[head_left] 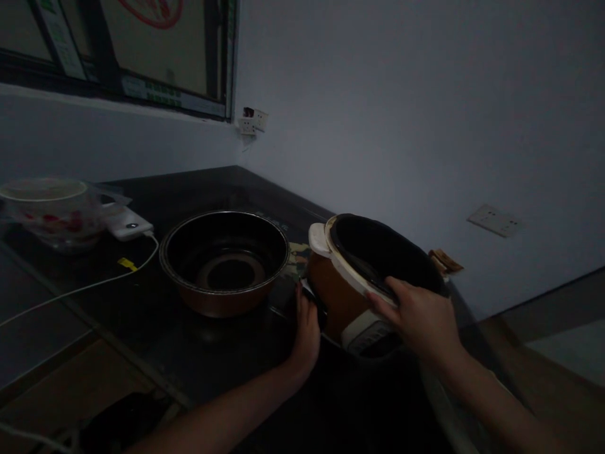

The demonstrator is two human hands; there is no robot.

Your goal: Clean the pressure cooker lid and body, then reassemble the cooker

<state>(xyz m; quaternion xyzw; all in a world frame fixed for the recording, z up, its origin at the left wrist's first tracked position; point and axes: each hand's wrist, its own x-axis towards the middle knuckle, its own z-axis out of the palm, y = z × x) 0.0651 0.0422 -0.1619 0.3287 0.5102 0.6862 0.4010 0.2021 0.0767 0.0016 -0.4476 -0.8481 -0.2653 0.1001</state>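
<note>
A brown-and-cream rice cooker [331, 293] tilts on the dark counter, its lid out of sight and its dark inside showing. At its left side, my left hand [307, 331] presses against a black side handle, the fingers pointing up and partly hidden. My right hand [423, 315] grips the front rim with the thumb and fingers, just above the control panel [371, 334]. To the left of the cooker stands a round dark pot [222, 302] with a brown outside and nothing visible in it.
A clear plastic-wrapped bowl [61, 221] and a white device [127, 222] with a cable [94, 287] lie on the counter [142, 328] at left. Behind the cooker is a small brown object [445, 261]. The wall carries sockets [494, 219].
</note>
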